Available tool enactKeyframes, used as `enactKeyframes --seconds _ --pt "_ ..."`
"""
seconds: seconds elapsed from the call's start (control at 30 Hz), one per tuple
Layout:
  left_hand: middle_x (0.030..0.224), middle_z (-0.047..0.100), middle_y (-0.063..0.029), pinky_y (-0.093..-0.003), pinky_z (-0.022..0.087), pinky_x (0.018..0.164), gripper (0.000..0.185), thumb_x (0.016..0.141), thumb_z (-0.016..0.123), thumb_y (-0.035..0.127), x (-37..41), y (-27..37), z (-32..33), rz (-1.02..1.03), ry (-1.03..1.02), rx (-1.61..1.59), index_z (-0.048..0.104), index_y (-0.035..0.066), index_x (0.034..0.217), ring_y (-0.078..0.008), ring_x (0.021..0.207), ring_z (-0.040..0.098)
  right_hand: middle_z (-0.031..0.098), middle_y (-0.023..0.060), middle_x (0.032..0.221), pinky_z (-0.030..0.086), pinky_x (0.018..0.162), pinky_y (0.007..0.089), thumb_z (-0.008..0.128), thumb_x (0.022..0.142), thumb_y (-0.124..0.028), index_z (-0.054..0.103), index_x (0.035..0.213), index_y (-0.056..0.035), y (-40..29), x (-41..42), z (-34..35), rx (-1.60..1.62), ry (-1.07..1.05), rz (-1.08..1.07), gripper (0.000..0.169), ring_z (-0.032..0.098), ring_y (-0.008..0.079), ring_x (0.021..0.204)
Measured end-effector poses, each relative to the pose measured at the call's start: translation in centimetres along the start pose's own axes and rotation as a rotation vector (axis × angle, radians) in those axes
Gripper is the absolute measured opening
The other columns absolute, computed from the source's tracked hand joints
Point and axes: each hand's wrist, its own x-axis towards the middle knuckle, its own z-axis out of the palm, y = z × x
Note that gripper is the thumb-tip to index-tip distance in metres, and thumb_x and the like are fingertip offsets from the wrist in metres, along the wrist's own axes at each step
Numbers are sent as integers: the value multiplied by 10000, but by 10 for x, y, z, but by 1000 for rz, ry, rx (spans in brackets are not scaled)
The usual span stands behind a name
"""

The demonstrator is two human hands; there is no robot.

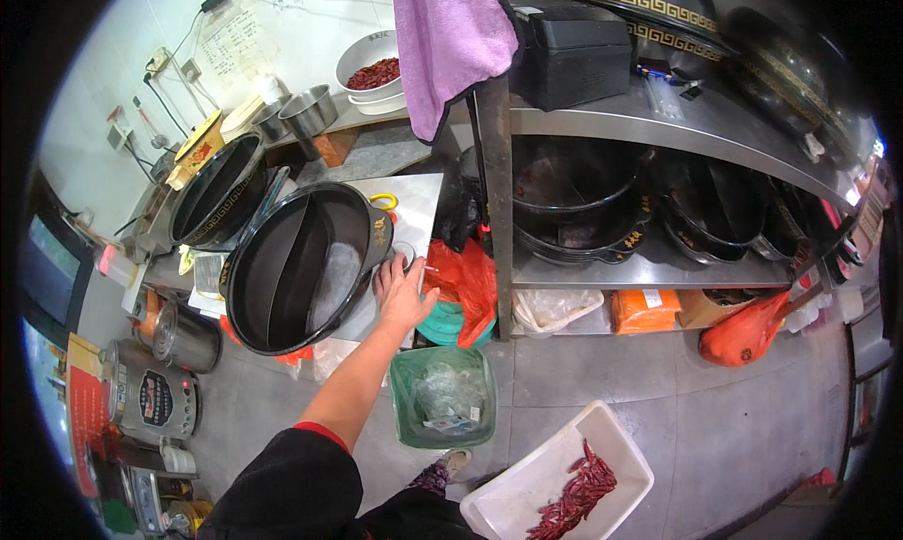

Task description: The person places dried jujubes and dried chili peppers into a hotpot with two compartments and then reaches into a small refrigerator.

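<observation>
My left hand (401,296) reaches over a steel worktop (416,201), palm down, with the thumb apart from the fingers. Its fingertips are at a small round white object (403,252). A thin white stick (431,268) shows beside the index finger; I cannot tell whether the hand grips either one. Close to the left of the hand sits a large black divided hotpot pan (282,272), tilted in view. Scissors with yellow handles (383,200) lie behind its rim. My right hand is out of view. Before me is a white plastic tub (501,501) with dried red chillies (580,487).
A green-lined bin (444,399) stands on the floor below the worktop. To the right, a steel shelf (635,127) holds black pots (578,187). A purple towel (451,46) hangs at its post. Another black pot (215,194) and steel containers (310,109) stand at the back left.
</observation>
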Motion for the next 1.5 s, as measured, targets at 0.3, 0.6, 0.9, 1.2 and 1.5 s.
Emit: enactKeyframes --seconds 0.3,0.6,0.9,1.2,1.5 --pt "1290 296 -139 -481 181 1002 609 664 641 340 -4 -7 -5 -15 -19 16 435 163 1210 -342 1195 253 586 134 890 417 708 311 571 738 -102 546 996 87 10 -7 2 -20 69 -23 320 519 205 792" --pt "1030 504 -193 -443 378 840 444 617 684 240 17 -19 19 338 251 11 536 44 986 -355 957 463 572 91 867 434 628 283 540 765 -84 526 998 62 47 18 15 19 38 21 275 527 179 741" --pt "1082 493 -137 -397 357 865 294 688 625 141 21 -43 31 235 232 5 558 32 953 -324 1002 451 590 102 929 437 763 300 523 706 17 491 1051 44 43 6 -15 2 73 -58 347 562 187 840" --pt "1016 509 -114 -392 356 843 217 686 627 140 23 -36 24 249 209 1 552 44 865 -313 971 455 583 107 934 444 746 297 520 707 14 474 1060 52 45 -2 -9 7 88 -26 358 561 180 833" --pt "848 522 -153 -399 392 711 173 652 638 105 9 -15 -3 357 254 -110 521 18 745 -338 823 485 591 106 904 459 718 298 517 710 -6 498 1024 34 43 -1 -7 -37 131 -26 317 564 182 802"
